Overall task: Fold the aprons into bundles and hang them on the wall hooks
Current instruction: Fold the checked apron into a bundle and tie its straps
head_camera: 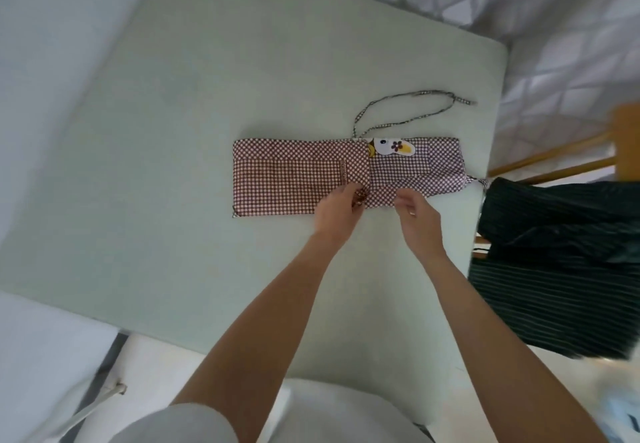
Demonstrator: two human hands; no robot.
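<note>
A red and white checked apron (301, 179) lies flat on the pale green bench (173, 131), folded into a long strip. Its thin strap (408, 110) loops out on the far side. The left hand (337, 212) pinches the near edge of the apron at the middle fold, fingers curled on the cloth. The right hand (417, 216) is just beside it, fingers bent at the apron's edge; I cannot tell if it grips. A dark striped cloth (554, 262) hangs at the right.

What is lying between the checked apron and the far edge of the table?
In the head view, only the apron's thin strap lies there, looped on the pale green table beyond the checked apron.
</note>
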